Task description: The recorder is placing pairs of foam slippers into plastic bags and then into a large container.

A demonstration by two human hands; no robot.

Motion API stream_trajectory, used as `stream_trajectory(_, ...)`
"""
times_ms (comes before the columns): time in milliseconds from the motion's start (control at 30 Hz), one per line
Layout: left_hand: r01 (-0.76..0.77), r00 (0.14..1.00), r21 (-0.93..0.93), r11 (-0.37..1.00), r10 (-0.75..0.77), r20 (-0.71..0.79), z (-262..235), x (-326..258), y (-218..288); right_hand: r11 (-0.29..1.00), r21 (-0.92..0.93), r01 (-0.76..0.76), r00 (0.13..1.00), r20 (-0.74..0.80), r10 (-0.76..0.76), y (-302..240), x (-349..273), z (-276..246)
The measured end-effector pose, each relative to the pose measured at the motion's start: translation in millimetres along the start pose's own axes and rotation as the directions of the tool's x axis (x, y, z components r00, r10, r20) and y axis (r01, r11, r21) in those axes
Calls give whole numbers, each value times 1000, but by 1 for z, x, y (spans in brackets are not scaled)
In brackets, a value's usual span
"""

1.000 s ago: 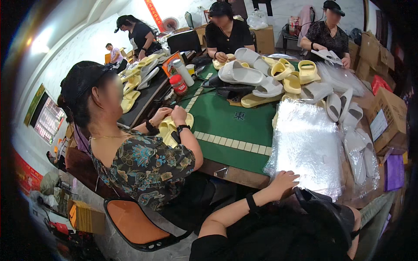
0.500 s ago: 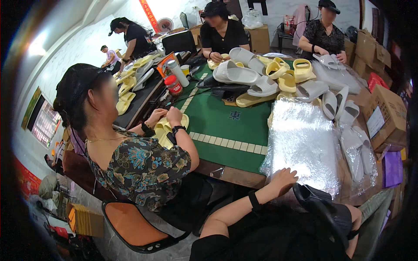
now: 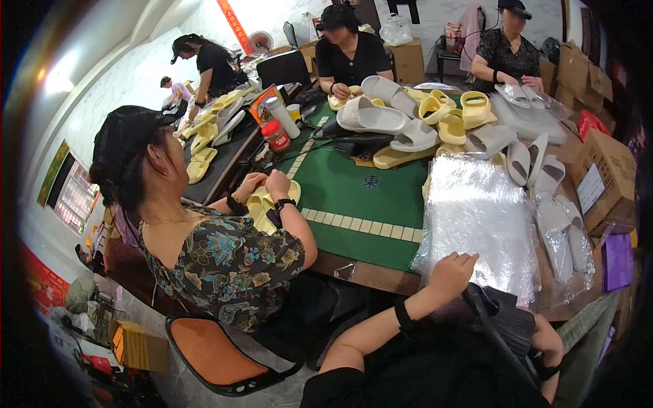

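Plastic bags (image 3: 479, 217) lie in a glossy, crinkled stack on the right part of the tabletop (image 3: 354, 211), clear and silvery where light catches them, their near edge hanging over the wooden rim. The left hand (image 3: 452, 270) rests on that near edge, fingers curled loosely down onto the film; whether it pinches a sheet cannot be told. A black band sits at its wrist. The right hand (image 3: 547, 343) is low at the lower right, mostly hidden behind a dark garment (image 3: 490, 319) in the lap, so its grip cannot be told.

Green felt covers the middle of the tabletop, crossed by a row of pale tiles (image 3: 360, 224). Beyond the bags, grey slippers (image 3: 381, 115) and yellow slippers (image 3: 462, 109) are piled at the far side, and more grey ones in clear wrap (image 3: 561, 224) lie just right of the stack. Cardboard boxes (image 3: 605, 170) stand at the right edge.

To the left, a person in a flowered top (image 3: 224, 258) sits on an orange chair (image 3: 211, 353), both hands on a yellow slipper (image 3: 265, 204). A red-capped jar (image 3: 275, 134) and a white bottle (image 3: 280, 115) stand behind. Three other people work at the far side.
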State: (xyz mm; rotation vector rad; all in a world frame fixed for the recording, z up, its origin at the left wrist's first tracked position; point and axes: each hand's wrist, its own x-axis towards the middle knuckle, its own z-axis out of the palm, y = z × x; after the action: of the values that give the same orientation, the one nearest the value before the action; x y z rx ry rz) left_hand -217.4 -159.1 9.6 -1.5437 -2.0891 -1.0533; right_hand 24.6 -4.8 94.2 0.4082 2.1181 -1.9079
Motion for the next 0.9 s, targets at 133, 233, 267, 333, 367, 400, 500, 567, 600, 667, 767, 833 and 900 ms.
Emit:
stream_trajectory(133,-39,999,33,999,38,14,-5,6,10,993,-34,111,992,-49,-113,-6,-4,1)
stream_trajectory(233,-10,1000,30,1000,10,17,2,0,2,982,-174,76,988,-123,-98,-8,-9,-2)
stream_trajectory(267,15,999,30,999,-16,29,3,0,2,982,-175,75,987,-124,-97,-6,-10,-3)
stream_trajectory(333,12,999,47,999,-14,43,2,-2,1,968,-228,103,946,-277,-166,1,-13,-3)
stream_trajectory(367,8,998,63,998,-11,57,0,-2,2,968,-229,103,946,-279,-166,9,-15,-7)
stream_trajectory(400,5,998,59,998,-8,58,-3,0,4,940,-332,81,918,-343,-200,20,-16,-11)
stream_trajectory(500,15,997,19,1000,-17,80,-11,4,11,876,-480,-46,895,-409,-177,6,-2,-2)
stream_trajectory(567,63,998,-25,998,-63,-4,-14,6,14,802,-594,-61,918,-349,-189,16,10,-4)
stream_trajectory(600,60,998,-27,998,-61,-6,-15,8,17,801,-595,-62,917,-351,-189,28,15,-4)
stream_trajectory(667,69,994,-120,990,-79,-81,-18,12,22,889,-455,-53,880,-442,-174,38,21,-3)
stream_trajectory(767,157,985,-229,961,-168,-29,-18,9,29,811,-580,-71,845,-467,-260,46,28,-1)
stream_trajectory(833,110,992,-227,968,-122,-40,-19,8,36,803,-594,-49,819,-484,-308,57,38,2)
stream_trajectory(900,50,998,-221,974,-58,-32,-18,6,42,802,-580,-143,801,-544,-250,52,47,13)
